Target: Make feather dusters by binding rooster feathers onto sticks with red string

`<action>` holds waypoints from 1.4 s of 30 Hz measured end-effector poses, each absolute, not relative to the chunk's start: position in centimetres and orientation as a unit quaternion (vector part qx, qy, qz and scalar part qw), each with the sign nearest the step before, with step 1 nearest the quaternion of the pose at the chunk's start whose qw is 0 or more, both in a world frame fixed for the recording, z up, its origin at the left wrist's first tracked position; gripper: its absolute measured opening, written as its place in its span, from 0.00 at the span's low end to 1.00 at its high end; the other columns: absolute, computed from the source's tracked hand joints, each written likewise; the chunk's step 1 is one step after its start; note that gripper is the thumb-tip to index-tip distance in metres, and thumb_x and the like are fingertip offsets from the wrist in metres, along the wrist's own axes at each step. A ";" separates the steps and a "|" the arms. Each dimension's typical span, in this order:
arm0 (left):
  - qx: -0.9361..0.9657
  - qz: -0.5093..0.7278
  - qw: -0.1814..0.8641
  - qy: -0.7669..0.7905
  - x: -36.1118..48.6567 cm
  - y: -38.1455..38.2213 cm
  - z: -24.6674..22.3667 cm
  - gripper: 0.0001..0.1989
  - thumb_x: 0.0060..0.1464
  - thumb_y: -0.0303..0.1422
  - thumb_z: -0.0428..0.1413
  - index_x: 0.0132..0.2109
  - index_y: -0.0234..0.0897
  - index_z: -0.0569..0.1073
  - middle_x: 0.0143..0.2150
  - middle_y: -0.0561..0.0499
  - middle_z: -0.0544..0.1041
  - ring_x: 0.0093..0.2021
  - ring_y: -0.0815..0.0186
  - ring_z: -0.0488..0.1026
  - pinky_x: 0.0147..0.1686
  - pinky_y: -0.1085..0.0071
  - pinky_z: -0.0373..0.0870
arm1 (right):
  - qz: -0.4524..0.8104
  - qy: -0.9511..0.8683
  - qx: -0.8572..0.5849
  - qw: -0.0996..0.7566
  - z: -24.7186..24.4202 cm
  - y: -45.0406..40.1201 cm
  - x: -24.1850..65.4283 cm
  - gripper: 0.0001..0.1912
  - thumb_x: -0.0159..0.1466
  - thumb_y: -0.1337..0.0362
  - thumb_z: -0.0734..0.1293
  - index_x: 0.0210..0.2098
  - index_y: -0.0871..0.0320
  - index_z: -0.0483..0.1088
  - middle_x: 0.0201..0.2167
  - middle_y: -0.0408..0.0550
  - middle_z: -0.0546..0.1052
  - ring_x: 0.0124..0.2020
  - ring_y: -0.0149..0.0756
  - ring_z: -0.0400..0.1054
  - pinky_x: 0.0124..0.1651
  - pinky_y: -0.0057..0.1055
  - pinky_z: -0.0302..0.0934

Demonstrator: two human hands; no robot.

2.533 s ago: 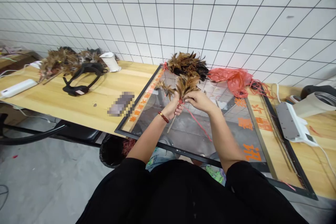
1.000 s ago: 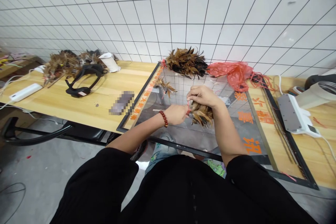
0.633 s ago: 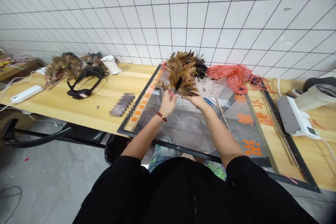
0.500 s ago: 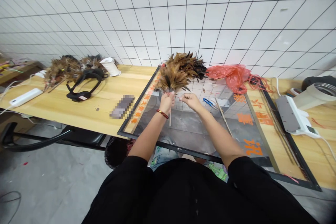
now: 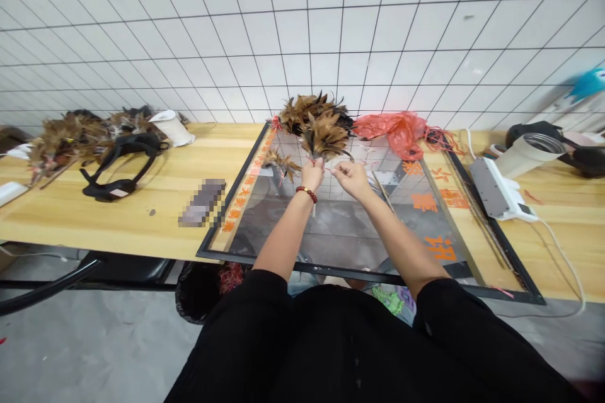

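My left hand (image 5: 312,176), a bead bracelet at its wrist, is closed around the base of a brown feather duster (image 5: 325,132). The duster's feathers fan out away from me, and a bit of its thin stick (image 5: 314,209) shows below the hand. Beside it, my right hand (image 5: 350,177) pinches a thin pinkish-red string (image 5: 328,168) that runs to the feather base. Both hands are above a glass panel (image 5: 340,233) in a black frame. A loose tuft of feathers (image 5: 282,164) lies left of my left hand.
Behind the duster lie more feathers (image 5: 300,114) and a red plastic bag (image 5: 397,129). Sticks (image 5: 384,192) rest on the glass at right. A power strip (image 5: 501,189) and cream container (image 5: 532,154) stand further right. Leftward are a phone-like blurred item (image 5: 202,203), black headgear (image 5: 120,170) and a white roll (image 5: 172,128).
My view has shifted, and the table's things sit further left. The held feathers have turned, uncovering the tuft at left. The blue tool on the glass is now out of sight. Both hands keep their grips.
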State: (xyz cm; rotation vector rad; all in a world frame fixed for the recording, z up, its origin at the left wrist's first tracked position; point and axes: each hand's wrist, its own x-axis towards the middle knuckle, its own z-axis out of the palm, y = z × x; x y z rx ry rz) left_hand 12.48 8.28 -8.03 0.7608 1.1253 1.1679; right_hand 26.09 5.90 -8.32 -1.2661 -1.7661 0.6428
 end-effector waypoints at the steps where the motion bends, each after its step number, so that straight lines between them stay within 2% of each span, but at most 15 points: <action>1: 0.299 0.518 0.653 0.464 12.5 8.2 -7.8 0.14 0.60 0.39 0.54 0.31 0.37 0.62 0.17 0.61 0.54 0.14 0.77 0.47 0.16 0.79 0.41 | 0.263 -0.695 -0.512 0.430 -8.3 6.3 26.9 0.14 0.58 0.55 0.64 0.21 0.57 0.68 0.17 0.40 0.64 0.21 0.30 0.55 0.29 0.29 0.49; 5: 0.228 0.531 0.738 0.348 11.6 6.9 -7.2 0.15 0.61 0.40 0.54 0.32 0.35 0.63 0.19 0.61 0.54 0.15 0.79 0.47 0.14 0.82 0.43 | 0.299 -0.655 -0.521 0.457 -8.3 8.2 30.7 0.15 0.55 0.53 0.66 0.22 0.57 0.67 0.17 0.39 0.62 0.22 0.29 0.53 0.28 0.29 0.50; 9: 0.195 0.553 0.739 0.330 10.6 5.2 -7.0 0.15 0.61 0.40 0.54 0.31 0.34 0.63 0.19 0.61 0.53 0.15 0.79 0.47 0.13 0.83 0.43 | 0.351 -0.648 -0.492 0.464 -8.8 9.3 33.1 0.17 0.51 0.50 0.70 0.21 0.58 0.67 0.19 0.39 0.63 0.23 0.28 0.55 0.29 0.28 0.51; 13: 0.191 0.592 0.722 0.301 9.0 4.3 -6.4 0.15 0.63 0.40 0.53 0.32 0.33 0.65 0.19 0.61 0.54 0.14 0.80 0.48 0.13 0.84 0.44 | 0.413 -0.621 -0.458 0.484 -9.5 9.3 32.7 0.18 0.50 0.48 0.71 0.24 0.58 0.69 0.21 0.40 0.66 0.25 0.28 0.56 0.31 0.28 0.52; 18: 0.143 0.599 0.730 0.296 8.2 4.9 -7.0 0.17 0.65 0.38 0.48 0.30 0.32 0.64 0.18 0.61 0.53 0.13 0.80 0.48 0.12 0.83 0.44 | 0.439 -0.668 -0.460 0.386 -10.5 8.7 32.0 0.20 0.54 0.47 0.68 0.24 0.59 0.69 0.19 0.38 0.63 0.24 0.26 0.52 0.30 0.26 0.50; 21: 0.116 0.584 0.758 0.268 9.3 5.8 -8.1 0.18 0.66 0.38 0.46 0.30 0.32 0.64 0.18 0.61 0.52 0.13 0.80 0.48 0.12 0.83 0.45 | 0.434 -0.676 -0.471 0.365 -10.9 9.0 34.6 0.17 0.55 0.50 0.68 0.25 0.60 0.70 0.21 0.39 0.66 0.26 0.27 0.56 0.32 0.26 0.52; 25: 0.084 0.547 0.802 0.227 11.2 6.6 -9.4 0.19 0.68 0.38 0.41 0.31 0.32 0.64 0.19 0.61 0.53 0.13 0.80 0.49 0.12 0.83 0.46 | 0.300 -0.645 -0.619 0.332 -10.6 10.5 42.8 0.11 0.57 0.58 0.66 0.31 0.60 0.74 0.27 0.43 0.74 0.30 0.31 0.64 0.36 0.27 0.57; 28: 0.075 0.522 0.824 0.206 12.0 6.6 -10.2 0.20 0.68 0.37 0.39 0.32 0.31 0.65 0.19 0.60 0.54 0.14 0.79 0.50 0.12 0.83 0.47 | 0.155 -0.566 -0.772 0.245 -9.9 11.9 49.6 0.09 0.59 0.64 0.65 0.34 0.60 0.76 0.33 0.48 0.78 0.35 0.34 0.68 0.39 0.28 0.59; 30: 0.078 0.508 0.835 0.199 12.2 6.4 -10.7 0.20 0.69 0.37 0.38 0.32 0.31 0.65 0.19 0.60 0.54 0.14 0.79 0.51 0.12 0.83 0.47 | 0.103 -0.514 -0.827 0.205 -9.5 12.8 52.9 0.10 0.60 0.67 0.64 0.38 0.60 0.77 0.39 0.52 0.79 0.39 0.37 0.70 0.41 0.29 0.59; 33: 0.084 0.491 0.843 0.201 12.5 6.1 -11.2 0.20 0.69 0.37 0.38 0.33 0.30 0.66 0.19 0.60 0.54 0.14 0.79 0.51 0.13 0.83 0.48 | 0.071 -0.479 -0.856 0.178 -9.4 14.1 55.6 0.17 0.61 0.70 0.63 0.47 0.59 0.75 0.47 0.58 0.76 0.45 0.41 0.70 0.44 0.33 0.60; 37: 0.082 0.476 0.849 0.215 12.9 6.1 -11.5 0.20 0.68 0.36 0.38 0.33 0.31 0.66 0.19 0.60 0.53 0.14 0.79 0.50 0.13 0.83 0.47 | 0.023 -0.478 -0.870 0.120 -10.1 16.0 56.2 0.24 0.64 0.66 0.61 0.59 0.55 0.67 0.54 0.61 0.70 0.50 0.44 0.67 0.47 0.36 0.59; 39: 0.081 0.472 0.849 0.222 13.0 6.2 -11.6 0.20 0.68 0.36 0.38 0.34 0.30 0.66 0.20 0.60 0.53 0.14 0.79 0.50 0.13 0.83 0.47 | 0.006 -0.484 -0.868 0.112 -10.1 16.8 55.9 0.23 0.65 0.64 0.60 0.59 0.57 0.67 0.55 0.64 0.68 0.54 0.49 0.64 0.50 0.40 0.58; 42: 0.082 0.470 0.850 0.223 12.9 6.4 -11.5 0.18 0.68 0.37 0.40 0.34 0.31 0.66 0.20 0.60 0.53 0.14 0.79 0.50 0.13 0.83 0.47 | -0.043 -0.533 -0.836 0.124 -9.3 16.7 53.9 0.19 0.66 0.65 0.57 0.52 0.62 0.72 0.54 0.65 0.70 0.56 0.52 0.62 0.53 0.43 0.55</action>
